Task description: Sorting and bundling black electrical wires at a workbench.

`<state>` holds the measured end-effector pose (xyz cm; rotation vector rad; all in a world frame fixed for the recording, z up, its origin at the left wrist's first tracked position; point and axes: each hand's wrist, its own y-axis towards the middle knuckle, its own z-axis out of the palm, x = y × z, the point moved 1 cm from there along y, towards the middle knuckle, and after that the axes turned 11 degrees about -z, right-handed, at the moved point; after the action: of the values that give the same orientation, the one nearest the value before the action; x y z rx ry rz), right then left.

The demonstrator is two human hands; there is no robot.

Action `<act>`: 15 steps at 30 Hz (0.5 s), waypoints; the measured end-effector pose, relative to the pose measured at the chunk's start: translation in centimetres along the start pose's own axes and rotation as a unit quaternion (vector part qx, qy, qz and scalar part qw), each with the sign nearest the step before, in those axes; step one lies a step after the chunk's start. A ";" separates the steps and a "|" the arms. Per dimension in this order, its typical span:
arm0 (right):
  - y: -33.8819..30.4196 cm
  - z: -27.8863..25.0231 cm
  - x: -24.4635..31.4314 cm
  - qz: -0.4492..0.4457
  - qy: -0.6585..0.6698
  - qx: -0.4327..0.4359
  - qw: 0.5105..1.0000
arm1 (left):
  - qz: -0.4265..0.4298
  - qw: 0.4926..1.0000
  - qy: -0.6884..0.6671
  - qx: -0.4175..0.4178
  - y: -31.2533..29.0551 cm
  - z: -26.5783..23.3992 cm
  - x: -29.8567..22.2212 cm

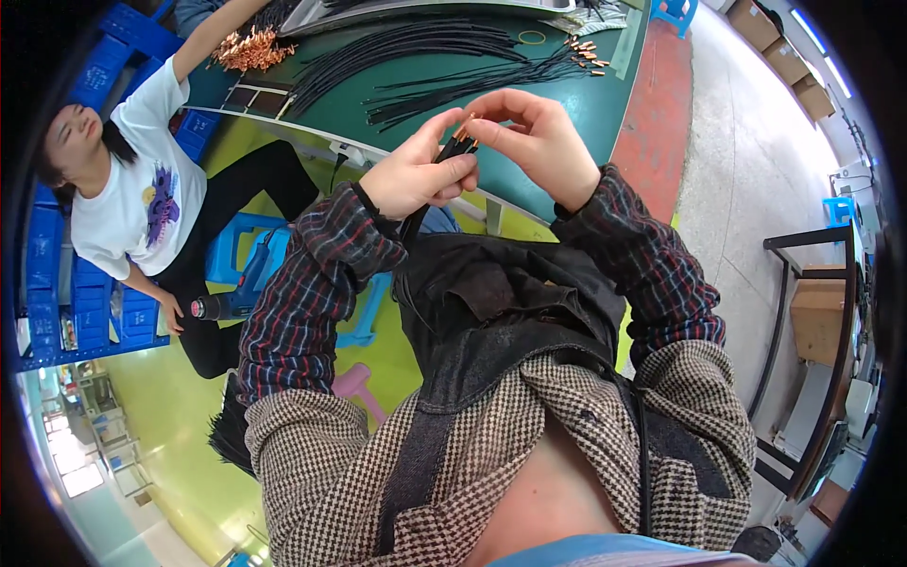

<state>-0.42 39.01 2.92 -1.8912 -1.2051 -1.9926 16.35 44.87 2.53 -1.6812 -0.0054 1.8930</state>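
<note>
Above the near edge of the green table, my left hand point(416, 175) is closed round a small bunch of black cables point(448, 151). Copper-coloured ends point(460, 133) stick up out of the bunch, and the cables' lower part drops behind my wrist. Thumb and forefinger of my right hand point(539, 142) pinch one of these copper ends at the top of the bunch. Its other fingers are curled and partly hidden. Both hands are close together, fingertips nearly touching.
On the green table point(567, 109) lie a thick bundle of black cables point(406, 47), thinner cables with copper ends point(586, 55), a copper parts pile point(250, 49) and a metal tray point(312, 16). A co-worker point(142, 189) sits at left, near a blue heat gun point(236, 300) and blue stool point(227, 255).
</note>
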 end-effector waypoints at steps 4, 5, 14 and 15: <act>0.7 0.9 0.1 -0.021 0.061 -0.036 0.997 | 0.017 1.000 0.013 0.018 -0.4 -0.7 -0.9; 0.8 1.2 -0.1 -0.028 0.091 -0.055 0.994 | 0.021 0.999 0.017 0.017 -0.5 -0.8 -0.8; 0.3 2.9 4.1 -0.357 -0.428 -0.087 0.826 | 0.043 0.996 0.083 -0.009 -1.8 -1.6 -0.8; -0.2 3.5 4.0 -0.379 -0.496 -0.014 0.781 | 0.043 0.992 0.113 0.020 -2.1 -1.6 -0.8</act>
<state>1.40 42.93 6.02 -2.9048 -2.5051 -1.0339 18.74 45.68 3.72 -1.8854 0.1974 1.7399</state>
